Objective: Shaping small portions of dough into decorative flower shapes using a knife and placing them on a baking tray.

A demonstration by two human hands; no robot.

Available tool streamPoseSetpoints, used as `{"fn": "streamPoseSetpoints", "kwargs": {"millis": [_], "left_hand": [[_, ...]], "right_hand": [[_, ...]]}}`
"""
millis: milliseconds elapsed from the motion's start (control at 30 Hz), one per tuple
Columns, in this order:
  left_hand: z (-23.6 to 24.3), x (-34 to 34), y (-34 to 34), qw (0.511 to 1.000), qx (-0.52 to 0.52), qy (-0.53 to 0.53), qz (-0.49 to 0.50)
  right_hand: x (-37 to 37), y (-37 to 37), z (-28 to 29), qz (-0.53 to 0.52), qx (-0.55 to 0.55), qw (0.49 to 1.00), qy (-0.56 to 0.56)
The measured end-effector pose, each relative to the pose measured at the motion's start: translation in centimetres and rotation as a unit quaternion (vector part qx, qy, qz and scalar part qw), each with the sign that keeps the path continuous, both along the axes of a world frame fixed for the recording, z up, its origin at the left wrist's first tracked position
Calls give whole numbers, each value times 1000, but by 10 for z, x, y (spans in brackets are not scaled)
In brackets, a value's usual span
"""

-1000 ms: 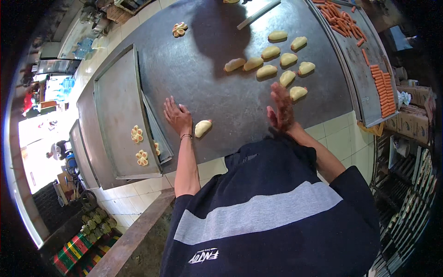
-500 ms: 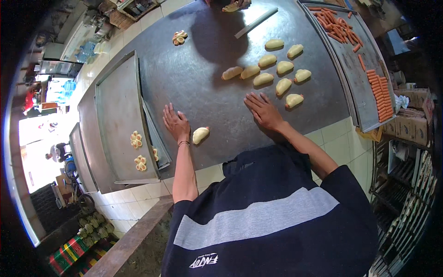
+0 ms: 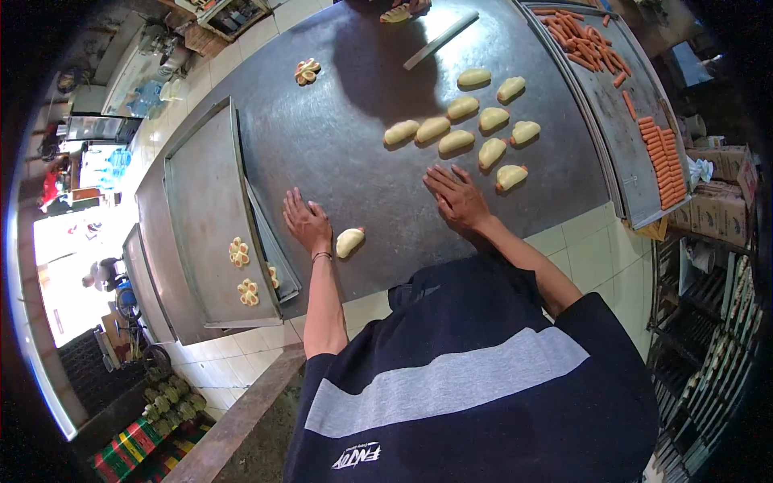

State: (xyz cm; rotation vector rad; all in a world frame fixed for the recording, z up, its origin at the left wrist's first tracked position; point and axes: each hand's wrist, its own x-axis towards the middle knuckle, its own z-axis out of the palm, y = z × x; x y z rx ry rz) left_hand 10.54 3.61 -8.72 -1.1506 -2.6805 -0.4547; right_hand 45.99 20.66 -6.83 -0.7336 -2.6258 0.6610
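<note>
My left hand (image 3: 306, 222) lies flat on the metal table (image 3: 362, 161), fingers stretched out, holding nothing. Just right of its wrist rests one dough-wrapped sausage roll (image 3: 350, 242), apart from the hand. My right hand (image 3: 457, 198) is also flat on the metal, palm down with fingers extended. Beyond it and to its right sits a group of several more dough-wrapped sausages (image 3: 456, 142); the nearest one (image 3: 511, 177) lies a short way from that hand without contact. Pinkish sausage ends poke out of some of the dough.
Baking trays (image 3: 201, 185) stand at the left, one bearing flower-shaped sausage pastries (image 3: 239, 252). Another flower pastry (image 3: 307, 72) is at the far left of the table. A tray of sausages (image 3: 660, 161) is on the right. A long bar (image 3: 441, 40) and another person's hand (image 3: 417, 6) appear at the far edge.
Both of my hands stay flat on the table, almost unmoved. The view has shifted slightly. At the far edge, the other person's hand and the dough piece beside it have moved a little.
</note>
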Motion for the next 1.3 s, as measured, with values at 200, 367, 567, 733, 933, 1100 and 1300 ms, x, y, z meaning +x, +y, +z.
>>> {"fn": "streamPoseSetpoints", "kwargs": {"millis": [200,367,567,733,933,1100,1300], "left_hand": [[0,2,2,1000,-8,-19,4],[-5,5,-3,1000,3,-12,-3],[-4,8,-1,1000,1,-14,2],[-6,9,-5,1000,1,-18,2],[-7,13,-6,1000,-5,-23,3],[-4,11,1,1000,-1,-16,2],[-5,11,4,1000,-8,-15,2]], "right_hand": [[3,-2,-4,0,7,1000,-6],[6,-6,-1,-1,-1,1000,-10],[9,-5,-3,-1,-4,1000,-2],[12,-5,-4,-1,6,1000,19],[14,-7,-1,-7,-13,1000,15],[10,-3,-1,-6,-12,1000,-15],[10,-1,-11,-6,-4,1000,-4]]}}
